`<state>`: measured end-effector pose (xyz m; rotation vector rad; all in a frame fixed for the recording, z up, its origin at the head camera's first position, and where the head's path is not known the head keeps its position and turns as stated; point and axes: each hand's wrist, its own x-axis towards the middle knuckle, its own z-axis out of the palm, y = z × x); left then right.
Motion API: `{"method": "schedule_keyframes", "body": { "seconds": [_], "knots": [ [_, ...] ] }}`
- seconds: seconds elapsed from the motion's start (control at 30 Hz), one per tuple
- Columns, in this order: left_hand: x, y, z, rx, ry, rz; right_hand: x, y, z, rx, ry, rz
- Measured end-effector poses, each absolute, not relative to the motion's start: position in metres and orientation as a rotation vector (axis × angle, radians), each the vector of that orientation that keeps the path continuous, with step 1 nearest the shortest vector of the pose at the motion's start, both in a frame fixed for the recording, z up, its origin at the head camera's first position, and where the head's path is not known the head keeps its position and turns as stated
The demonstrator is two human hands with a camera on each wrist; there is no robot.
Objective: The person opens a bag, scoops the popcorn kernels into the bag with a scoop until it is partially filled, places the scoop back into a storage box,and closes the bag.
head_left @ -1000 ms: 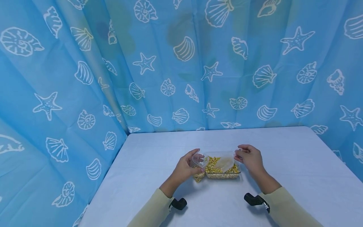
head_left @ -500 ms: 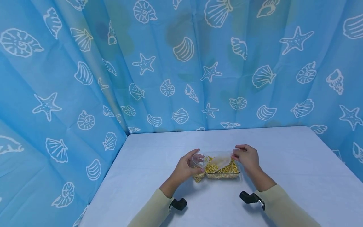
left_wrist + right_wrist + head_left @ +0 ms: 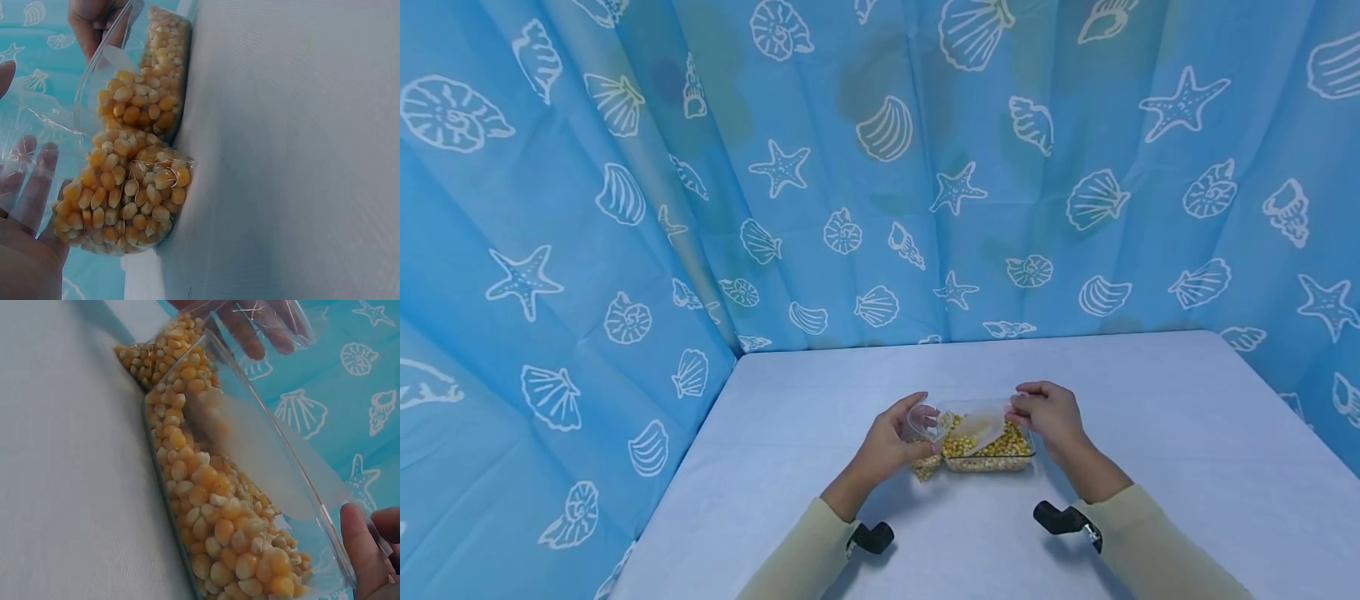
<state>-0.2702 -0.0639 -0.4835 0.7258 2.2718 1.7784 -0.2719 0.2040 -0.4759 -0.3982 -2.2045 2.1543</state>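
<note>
Your right hand (image 3: 1049,412) had shifted a little to the left over the last second, taking the cloudy plastic scoop (image 3: 988,431) with it. Your left hand (image 3: 887,446) had hardly moved. The scoop's broad end now leaned over the yellow corn (image 3: 231,531) nearer the bag (image 3: 125,206), and more kernels showed at the dish's right end. For the work in hand, that seemed to narrow the gap between scoop and bag; whether the scoop bore any kernels could not be told.

Your right thumb and fingers pinched the scoop's upper end. Your left thumb and fingers were curled around the bag's clear upper part, grasping it, with its lower part full of corn.

The glass dish (image 3: 988,457) stood on the white table (image 3: 1180,417), well filled, between your hands. The bag rested at its left end, seemingly touching, so that side was tight. The dish's rim stood above the corn, an edge for the scoop to clear. You had open table in front, behind and to the right. The table's back edge, by the blue shell curtain (image 3: 850,167), was well apart from your hands.
</note>
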Motion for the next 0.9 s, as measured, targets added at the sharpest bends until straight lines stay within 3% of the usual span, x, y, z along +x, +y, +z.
{"method": "schedule_keyframes", "body": {
  "seconds": [0.9],
  "knots": [
    [-0.272,-0.064,-0.485,0.736,2.274,1.788,-0.275,0.226,-0.484,-0.509,-1.864,2.485]
  ]
}}
